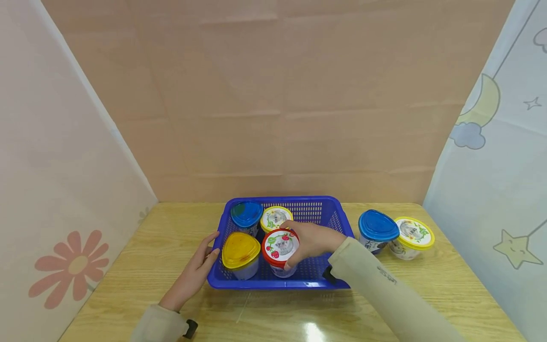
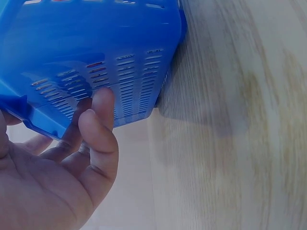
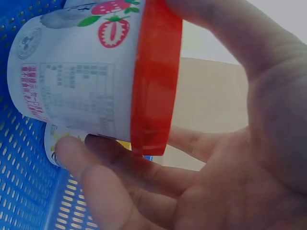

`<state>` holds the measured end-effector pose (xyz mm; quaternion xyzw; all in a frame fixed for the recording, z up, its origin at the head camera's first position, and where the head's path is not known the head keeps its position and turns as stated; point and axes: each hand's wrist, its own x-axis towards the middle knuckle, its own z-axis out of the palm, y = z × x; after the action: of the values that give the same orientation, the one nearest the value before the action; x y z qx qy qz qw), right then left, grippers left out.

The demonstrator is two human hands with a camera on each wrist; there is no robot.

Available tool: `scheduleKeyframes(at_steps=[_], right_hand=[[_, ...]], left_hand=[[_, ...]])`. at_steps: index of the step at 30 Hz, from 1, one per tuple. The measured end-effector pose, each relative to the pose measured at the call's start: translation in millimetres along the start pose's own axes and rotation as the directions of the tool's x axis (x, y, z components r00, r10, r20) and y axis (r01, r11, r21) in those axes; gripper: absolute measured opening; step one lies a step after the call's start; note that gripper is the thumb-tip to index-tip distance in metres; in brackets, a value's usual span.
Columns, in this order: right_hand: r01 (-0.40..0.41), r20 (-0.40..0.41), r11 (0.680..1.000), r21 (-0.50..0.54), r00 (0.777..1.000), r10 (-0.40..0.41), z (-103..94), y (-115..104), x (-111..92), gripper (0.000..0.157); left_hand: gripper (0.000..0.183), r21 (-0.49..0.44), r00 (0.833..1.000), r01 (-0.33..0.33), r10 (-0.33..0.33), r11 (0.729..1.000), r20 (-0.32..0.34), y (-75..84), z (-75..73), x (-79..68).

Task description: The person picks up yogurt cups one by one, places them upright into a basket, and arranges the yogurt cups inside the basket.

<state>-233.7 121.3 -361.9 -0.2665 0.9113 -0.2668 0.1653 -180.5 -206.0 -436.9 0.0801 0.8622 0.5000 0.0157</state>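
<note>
Red lid uppermost, the strawberry-printed cup (image 1: pixel 278 248) lies between the thumb and fingers of the right hand (image 1: pixel 314 236), which pinch it about the lid: thumb at the near right of the rim, fingertips at its far side. I judge this the relation that matters most: the cup's lid-to-base axis drops away below the fingers, roughly upright, base toward the floor of the blue basket (image 1: pixel 278 285). Whether that base touches the mesh cannot be told.

Just beyond the fingertips stands a round yellow-rimmed cup (image 1: pixel 276 217), which probably leaves little room for them to spread on that side. Left of the grip is a yellow-lidded tub (image 1: pixel 240 249), and left and farther off a blue-lidded tub (image 1: pixel 246 213), both inside the basket.

The left hand (image 1: pixel 197 267) is the farther one, with the yellow-lidded tub between it and the pinched cup; its fingers, loosely bent, touch the basket's left end. Well to the right of the pinching fingers, outside the basket on the tabletop (image 1: pixel 273 316), stand a second blue tub (image 1: pixel 378 225) and a second round cup (image 1: pixel 412 232).
</note>
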Motion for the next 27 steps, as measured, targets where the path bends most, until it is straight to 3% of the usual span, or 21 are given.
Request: scheduleKeyframes(at_steps=[9,18,27], right_hand=[[-0.006,0.063,1.0,0.029,0.998,0.005,-1.1,0.2,3.3,0.087],[-0.091,0.105,0.996,-0.014,0.99,0.092,2.6,-4.1,7.2,0.096],[-0.125,0.13,0.992,-0.035,0.983,0.128,6.0,-7.5,7.9,0.101]], left_hand=[[0.048,-0.002,1.0,-0.002,0.002,1.0,0.003,-2.1,1.1,-0.8],[0.048,-0.002,1.0,-0.015,0.015,1.0,0.003,-1.1,-0.3,-0.8],[0.048,0.005,1.0,-0.015,0.015,1.0,-0.001,-1.7,0.4,-0.9]])
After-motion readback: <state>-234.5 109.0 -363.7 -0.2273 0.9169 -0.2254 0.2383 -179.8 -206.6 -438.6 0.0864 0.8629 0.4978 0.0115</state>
